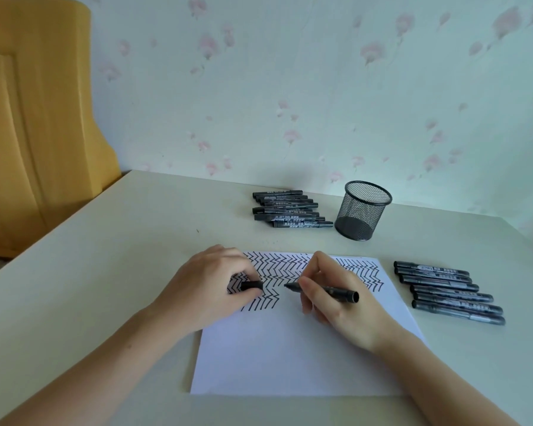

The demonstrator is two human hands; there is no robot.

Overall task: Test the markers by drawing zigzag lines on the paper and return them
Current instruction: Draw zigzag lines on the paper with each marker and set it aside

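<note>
Fingers of my right hand (336, 302) are curling around an uncapped black marker (326, 292), pinching its barrel near the tip, while the tip is pointing left over the sheet of paper (290, 348) and the barrel's back end is sticking out to the right past my knuckles. Whether the tip is touching the paper I cannot tell. Fingers of my left hand (210, 287) are gripping the marker's black cap (252, 285), holding it just left of the tip, above the paper's left part.

Rows of black zigzag lines (277, 269) are filling the paper's far half; its near half is lying blank between my forearms. The paper is lying flat on the pale counter (105, 272), directly in front of me.

Right of the paper, one row of capped black markers (450, 292) is lying side by side on the counter, close to the paper's right edge. Beyond the paper's far edge, a second group of capped markers (290, 209) is lying stacked in a loose pile. Just right of that pile, and also beyond the paper, a black mesh pen cup (362, 210) is standing upright, with nothing showing through its mesh. Behind the counter, flowered wallpaper (320, 87) is covering the wall, and far left of the paper a yellow cabinet (37, 118) is standing.
</note>
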